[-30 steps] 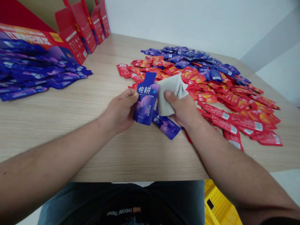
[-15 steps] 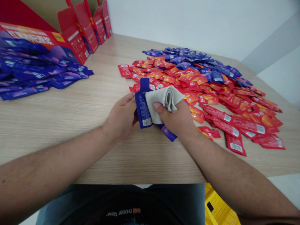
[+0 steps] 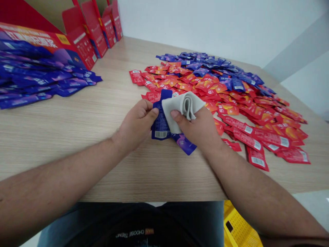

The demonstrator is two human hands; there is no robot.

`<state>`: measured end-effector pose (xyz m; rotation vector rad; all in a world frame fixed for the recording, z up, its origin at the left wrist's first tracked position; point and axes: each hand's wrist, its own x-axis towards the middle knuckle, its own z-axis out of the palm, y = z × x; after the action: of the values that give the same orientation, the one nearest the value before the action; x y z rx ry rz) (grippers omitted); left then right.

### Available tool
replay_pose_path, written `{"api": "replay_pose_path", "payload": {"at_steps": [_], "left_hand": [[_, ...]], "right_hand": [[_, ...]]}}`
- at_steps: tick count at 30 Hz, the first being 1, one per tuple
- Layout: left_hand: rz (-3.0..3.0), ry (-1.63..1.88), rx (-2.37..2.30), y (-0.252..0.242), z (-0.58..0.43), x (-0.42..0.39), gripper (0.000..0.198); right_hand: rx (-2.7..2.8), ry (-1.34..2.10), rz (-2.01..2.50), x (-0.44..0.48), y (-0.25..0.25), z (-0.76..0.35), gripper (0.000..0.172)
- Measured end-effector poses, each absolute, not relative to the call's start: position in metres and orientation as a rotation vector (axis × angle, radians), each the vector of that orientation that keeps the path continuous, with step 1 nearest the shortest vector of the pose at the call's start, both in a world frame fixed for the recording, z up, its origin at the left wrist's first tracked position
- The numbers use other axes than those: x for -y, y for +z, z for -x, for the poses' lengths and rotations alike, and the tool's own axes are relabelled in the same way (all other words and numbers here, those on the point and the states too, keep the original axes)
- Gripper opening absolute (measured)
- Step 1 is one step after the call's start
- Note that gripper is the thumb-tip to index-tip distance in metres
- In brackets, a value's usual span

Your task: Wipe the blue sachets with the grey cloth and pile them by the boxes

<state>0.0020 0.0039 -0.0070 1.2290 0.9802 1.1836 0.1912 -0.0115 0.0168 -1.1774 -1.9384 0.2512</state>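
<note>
My left hand [image 3: 137, 120] pinches the left edge of a blue pouch [image 3: 160, 123], its thumb on the printed side with the barcode. A folded pale grey cloth [image 3: 171, 106] is gripped in my right hand [image 3: 196, 127], the thumb pressing on top. The cloth lies against the right side of that pouch and covers part of it. Beneath the cloth and the right hand, a second blue pouch [image 3: 185, 144] sticks out toward me; its upper part is hidden, so I cannot tell what supports it.
Behind my hands spreads a heap of red pouches [image 3: 205, 85], with blue pouches [image 3: 213, 61] along its far side. At left, stacked blue pouches [image 3: 38, 79] lie before a red printed box [image 3: 61, 41]. A yellow basket [image 3: 240, 223] stands below the table edge.
My left thumb has come over onto the front of the blue pouch. The pouch and cloth have shifted slightly right, and more of the second pouch shows.
</note>
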Motion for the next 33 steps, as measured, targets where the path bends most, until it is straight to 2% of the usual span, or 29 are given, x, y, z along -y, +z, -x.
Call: {"api": "replay_pose_path", "payload": {"at_steps": [5, 12, 21, 33], "left_hand": [[-1.236, 1.091, -1.007, -0.002, -0.004, -0.001, 0.021], [-1.143, 1.021, -1.014, 0.005, -0.007, 0.001, 0.018], [-1.124, 1.027, -0.941, 0.013, -0.004, 0.005, 0.016], [-1.139, 1.047, -0.933, 0.013, -0.003, 0.007, 0.017]], "right_hand": [[2.048, 0.214, 1.16, 0.008, 0.017, -0.195, 0.03], [2.085, 0.254, 1.183, 0.007, 0.018, -0.196, 0.032], [1.919, 0.457, 1.183, 0.002, 0.017, -0.202, 0.036], [1.766, 0.399, 1.237, 0.001, 0.016, -0.203, 0.036]]}}
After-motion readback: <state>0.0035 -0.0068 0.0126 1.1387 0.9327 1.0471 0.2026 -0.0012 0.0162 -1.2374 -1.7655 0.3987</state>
